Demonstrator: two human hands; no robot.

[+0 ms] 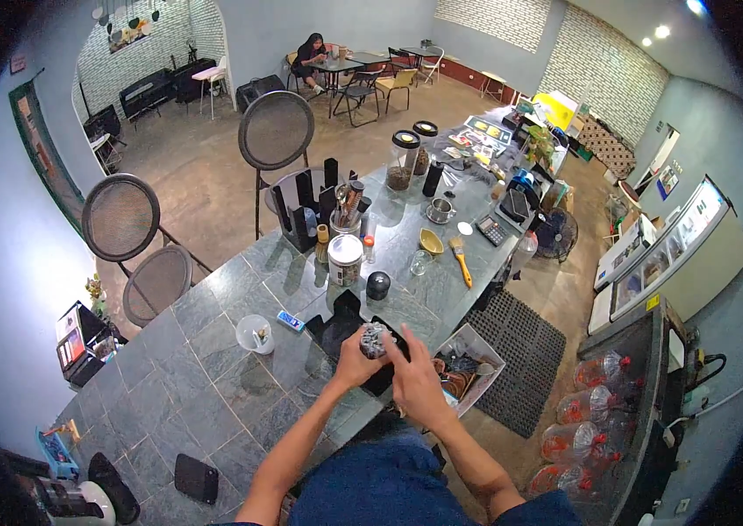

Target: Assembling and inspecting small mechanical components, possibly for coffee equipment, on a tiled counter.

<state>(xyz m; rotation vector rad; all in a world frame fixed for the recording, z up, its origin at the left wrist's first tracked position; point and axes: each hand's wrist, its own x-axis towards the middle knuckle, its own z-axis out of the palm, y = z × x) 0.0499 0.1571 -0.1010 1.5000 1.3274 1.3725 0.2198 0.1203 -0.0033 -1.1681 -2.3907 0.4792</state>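
Just above the black mat point(341, 323) by the worktop's point(213, 386) near edge, the left hand point(355, 361) is wrapped round a small, round, mottled grey piece point(373, 340), while the right hand point(418, 377) has its fingers at the piece's right side; whether they grip or merely touch, I cannot tell. Best to hold firm and level with the left, work lightly with the right, and keep over the mat, since a slip could land in the open box point(485, 386) beside that edge.
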